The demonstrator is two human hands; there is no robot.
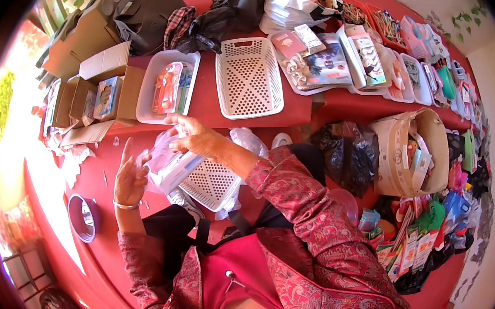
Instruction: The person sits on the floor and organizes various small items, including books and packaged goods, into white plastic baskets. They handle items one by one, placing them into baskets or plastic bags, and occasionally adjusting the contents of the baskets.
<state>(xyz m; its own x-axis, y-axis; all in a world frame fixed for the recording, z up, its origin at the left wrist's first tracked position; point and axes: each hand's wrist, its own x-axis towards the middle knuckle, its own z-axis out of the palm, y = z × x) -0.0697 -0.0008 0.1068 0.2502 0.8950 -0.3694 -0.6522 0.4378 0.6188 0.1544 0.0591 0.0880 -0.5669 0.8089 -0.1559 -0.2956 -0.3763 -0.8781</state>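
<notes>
My left hand [130, 181] is raised at the left, index finger stretched up and the others loosely bent apart. Nothing shows in its grasp. My right hand [197, 138] reaches across to the left with its fingers apart, also holding nothing that I can see. Between the two hands lie crumpled clear plastic [159, 154] and a white flat-sided item [176, 172], partly hidden by the right hand. Below them a white perforated basket [214, 182] stands by my knees. Just beyond the right hand, a white tub [142, 99] holds an orange-red packaged item [167, 87].
An empty white perforated basket [250, 78] sits on the red-covered table. Opened cardboard boxes [128, 94] are at left, with a purple ring-shaped container [83, 218] nearer me. At right are a black plastic bag [350, 154], a large carton [393, 152] and piled packaged goods [413, 245].
</notes>
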